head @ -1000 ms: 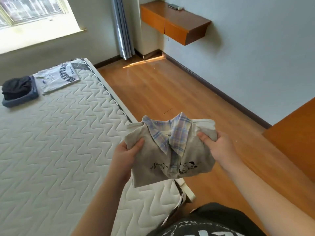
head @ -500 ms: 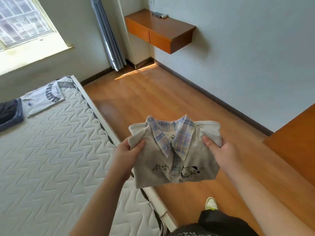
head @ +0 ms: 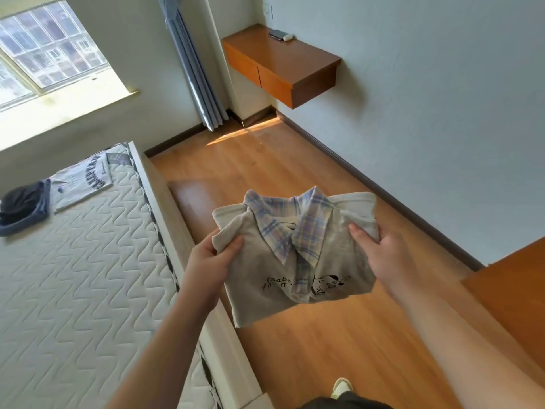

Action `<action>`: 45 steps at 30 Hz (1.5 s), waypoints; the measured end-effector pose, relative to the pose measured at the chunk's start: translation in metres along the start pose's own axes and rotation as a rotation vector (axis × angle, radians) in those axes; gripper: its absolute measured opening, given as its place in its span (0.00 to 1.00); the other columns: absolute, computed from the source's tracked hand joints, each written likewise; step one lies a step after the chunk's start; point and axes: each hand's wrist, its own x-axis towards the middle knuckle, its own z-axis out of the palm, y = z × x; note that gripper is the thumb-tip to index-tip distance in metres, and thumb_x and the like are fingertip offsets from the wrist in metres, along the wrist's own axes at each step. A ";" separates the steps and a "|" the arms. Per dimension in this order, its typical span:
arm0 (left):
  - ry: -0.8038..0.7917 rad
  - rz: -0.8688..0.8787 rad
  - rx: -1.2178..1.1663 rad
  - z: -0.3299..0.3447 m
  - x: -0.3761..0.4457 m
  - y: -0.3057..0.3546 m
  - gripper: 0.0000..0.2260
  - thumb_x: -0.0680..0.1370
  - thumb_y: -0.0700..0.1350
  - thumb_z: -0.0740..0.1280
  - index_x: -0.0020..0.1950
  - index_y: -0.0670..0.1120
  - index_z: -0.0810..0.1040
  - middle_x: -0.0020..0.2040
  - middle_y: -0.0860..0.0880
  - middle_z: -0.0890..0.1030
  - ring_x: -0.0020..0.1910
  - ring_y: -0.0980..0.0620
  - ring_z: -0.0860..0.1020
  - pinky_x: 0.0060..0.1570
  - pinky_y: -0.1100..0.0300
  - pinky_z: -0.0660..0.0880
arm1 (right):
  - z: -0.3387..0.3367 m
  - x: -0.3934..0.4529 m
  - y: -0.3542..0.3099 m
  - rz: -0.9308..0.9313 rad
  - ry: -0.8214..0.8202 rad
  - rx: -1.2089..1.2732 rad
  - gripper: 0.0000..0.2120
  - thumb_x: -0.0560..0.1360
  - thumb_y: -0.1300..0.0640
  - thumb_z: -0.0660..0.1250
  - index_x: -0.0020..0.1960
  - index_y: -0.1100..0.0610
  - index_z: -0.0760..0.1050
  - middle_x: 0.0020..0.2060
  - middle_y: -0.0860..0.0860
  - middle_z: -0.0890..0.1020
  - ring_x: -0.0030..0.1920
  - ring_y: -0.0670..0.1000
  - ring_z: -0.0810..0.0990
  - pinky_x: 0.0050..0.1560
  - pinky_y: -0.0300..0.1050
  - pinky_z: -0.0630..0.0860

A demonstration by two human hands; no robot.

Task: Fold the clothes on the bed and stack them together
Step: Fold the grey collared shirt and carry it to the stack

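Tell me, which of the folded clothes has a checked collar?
The beige folded top with the blue plaid collar, held in both hands. The white printed T-shirt and dark bundle on the mattress show none.

Folded shirt (head: 298, 255): beige-grey body, black printed lettering and a small black cartoon figure. Collar (head: 298, 228): plaid in pale blue, lilac and cream. Mattress (head: 73, 290): off-white, quilted in a wavy zigzag pattern, dark checked edge trim. White T-shirt (head: 81, 181): dark navy arched lettering. Dark garment (head: 22, 202): black-charcoal on a blue piece. Floor (head: 339, 349): orange-brown wood. Wall shelf (head: 283, 63): reddish-brown wood. Curtain (head: 194, 75): grey-blue. Walls (head: 442, 98): pale grey-green.
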 end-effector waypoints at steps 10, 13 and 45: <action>0.170 0.066 -0.073 -0.030 0.015 0.021 0.09 0.72 0.48 0.73 0.52 0.50 0.85 0.50 0.46 0.86 0.51 0.49 0.83 0.49 0.55 0.80 | 0.039 0.052 -0.039 -0.058 -0.135 0.004 0.04 0.76 0.43 0.68 0.46 0.40 0.80 0.40 0.42 0.85 0.40 0.42 0.82 0.43 0.49 0.80; 0.219 0.062 -0.076 -0.050 0.032 0.024 0.06 0.75 0.45 0.73 0.51 0.51 0.85 0.50 0.45 0.85 0.51 0.48 0.83 0.51 0.54 0.81 | 0.066 0.072 -0.052 -0.069 -0.203 0.017 0.04 0.74 0.40 0.68 0.45 0.38 0.81 0.39 0.41 0.85 0.39 0.40 0.82 0.34 0.36 0.76; 0.397 0.105 -0.072 -0.199 0.490 0.131 0.07 0.72 0.48 0.72 0.50 0.52 0.84 0.51 0.43 0.85 0.54 0.42 0.82 0.56 0.44 0.78 | 0.364 0.511 -0.194 -0.227 -0.454 0.039 0.06 0.74 0.42 0.68 0.51 0.34 0.80 0.46 0.40 0.85 0.46 0.39 0.83 0.44 0.40 0.79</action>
